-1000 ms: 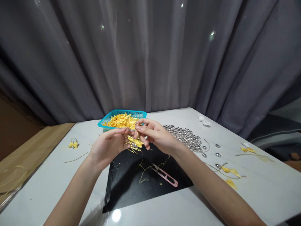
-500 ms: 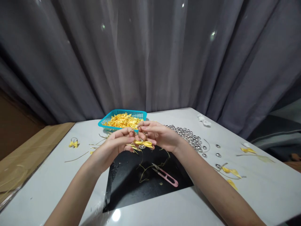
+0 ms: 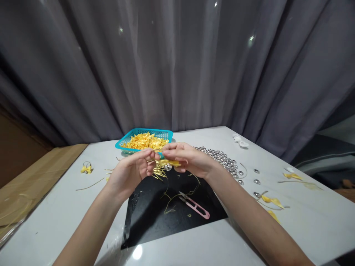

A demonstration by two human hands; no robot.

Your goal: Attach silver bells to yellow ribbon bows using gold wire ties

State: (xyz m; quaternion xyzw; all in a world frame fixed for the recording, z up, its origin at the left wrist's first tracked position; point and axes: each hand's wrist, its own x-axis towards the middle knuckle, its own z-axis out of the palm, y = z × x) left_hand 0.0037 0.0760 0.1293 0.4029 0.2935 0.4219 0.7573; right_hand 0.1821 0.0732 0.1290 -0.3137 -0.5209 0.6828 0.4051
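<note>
Both hands are raised close together over the black mat [image 3: 166, 232]. My right hand [image 3: 191, 157] is closed on a yellow ribbon bow [image 3: 173, 163], which has a silver bell [image 3: 168, 167] at its middle. Thin gold cord [image 3: 159, 150] spans the gap between the two sets of fingertips. My left hand [image 3: 134, 168] pinches that cord with its thumb and fingers, the other fingers curled loosely. The exact grip of the right fingertips is partly hidden. Beneath the hands lie several cut gold cords [image 3: 159, 173].
A blue basket [image 3: 144, 130] of yellow bows stands behind the hands. Pink thread snips [image 3: 198, 209] lie on the mat. Many silver bells [image 3: 222, 160] spread at right, with loose yellow ribbons [image 3: 271, 201] farther out. A bow with a cord loop [image 3: 86, 169] lies at left.
My left hand has drawn back slightly left, away from the bow, and its fingers have shifted. The bow and bell now show more openly beside my right hand.
</note>
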